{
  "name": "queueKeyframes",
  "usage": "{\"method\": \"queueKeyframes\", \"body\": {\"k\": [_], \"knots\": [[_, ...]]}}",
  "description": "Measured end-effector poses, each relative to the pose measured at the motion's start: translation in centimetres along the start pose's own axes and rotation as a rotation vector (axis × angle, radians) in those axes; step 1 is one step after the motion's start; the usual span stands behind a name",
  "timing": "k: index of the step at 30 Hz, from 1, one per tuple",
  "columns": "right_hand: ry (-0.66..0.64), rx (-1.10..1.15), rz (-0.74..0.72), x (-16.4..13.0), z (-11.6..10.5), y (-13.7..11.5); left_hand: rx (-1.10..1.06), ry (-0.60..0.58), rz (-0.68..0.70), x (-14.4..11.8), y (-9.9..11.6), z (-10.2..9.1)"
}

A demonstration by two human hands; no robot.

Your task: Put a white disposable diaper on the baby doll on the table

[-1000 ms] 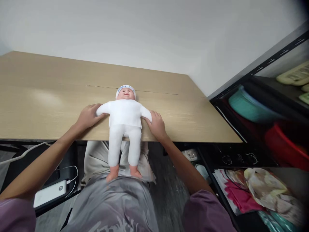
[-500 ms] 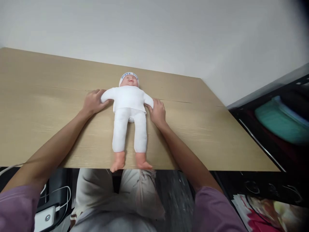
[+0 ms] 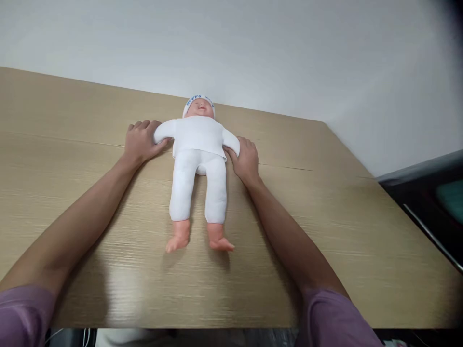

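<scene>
A baby doll in a white top and white trousers lies on its back on the wooden table. Its bare feet point toward me, and a white headband with blue lettering circles its head. My left hand is closed round the end of the doll's arm on the left side. On the other side, my right hand grips the end of the other arm, thumb against its inner side. Both of the doll's arms are stretched outward, and its hands are hidden.
A pale wall rises behind the table's far edge. Beyond the right edge stands a dark object with something teal in it. Cables and part of my light trousers show below the front edge.
The view has tilted and drawn closer, so more tabletop shows before the doll's feet and less of my lap. Both hands have kept hold of the doll's arms.
</scene>
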State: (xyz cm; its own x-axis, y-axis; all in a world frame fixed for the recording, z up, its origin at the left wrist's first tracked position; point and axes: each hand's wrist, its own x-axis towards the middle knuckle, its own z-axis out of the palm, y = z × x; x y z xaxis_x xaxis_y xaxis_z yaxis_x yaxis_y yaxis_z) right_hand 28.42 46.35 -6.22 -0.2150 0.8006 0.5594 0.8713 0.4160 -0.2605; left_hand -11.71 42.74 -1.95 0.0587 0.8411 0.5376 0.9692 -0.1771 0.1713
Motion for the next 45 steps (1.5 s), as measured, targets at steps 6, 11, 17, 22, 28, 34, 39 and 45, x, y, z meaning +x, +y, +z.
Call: {"method": "queueKeyframes", "body": {"k": [6,11,17,22,28,34,39,45], "knots": [[-0.09,0.012,-0.063,0.3,-1.5,2.2,0.002,-0.04,0.07,0.2,-3.2,-0.8],[-0.185,0.121,-0.135,0.3,-2.3,4.9,-0.079,-0.133,0.142,0.6,-6.0,-1.2],[-0.176,0.053,-0.032,-0.1,-2.2,3.6,-0.118,-0.181,0.042,0.1,-5.4,-1.3],[-0.081,-0.007,0.03,-2.0,-3.1,0.4,-0.136,-0.128,-0.049,-2.2,-3.8,-2.2],[-0.012,-0.005,0.103,-6.5,-4.9,-3.7,-0.164,0.008,-0.145,-6.3,-1.6,-3.4],[0.132,0.126,0.255,-10.7,-9.1,-9.9,-0.245,0.058,-0.206,-10.3,4.3,-7.2],[0.227,0.27,0.251,-21.1,-15.9,-15.8,-0.436,0.11,-0.126,-20.6,13.1,-14.1],[-0.023,0.518,0.196,-42.3,-18.7,-14.6,-0.825,-0.658,0.442,-43.1,19.1,-14.0]]}}
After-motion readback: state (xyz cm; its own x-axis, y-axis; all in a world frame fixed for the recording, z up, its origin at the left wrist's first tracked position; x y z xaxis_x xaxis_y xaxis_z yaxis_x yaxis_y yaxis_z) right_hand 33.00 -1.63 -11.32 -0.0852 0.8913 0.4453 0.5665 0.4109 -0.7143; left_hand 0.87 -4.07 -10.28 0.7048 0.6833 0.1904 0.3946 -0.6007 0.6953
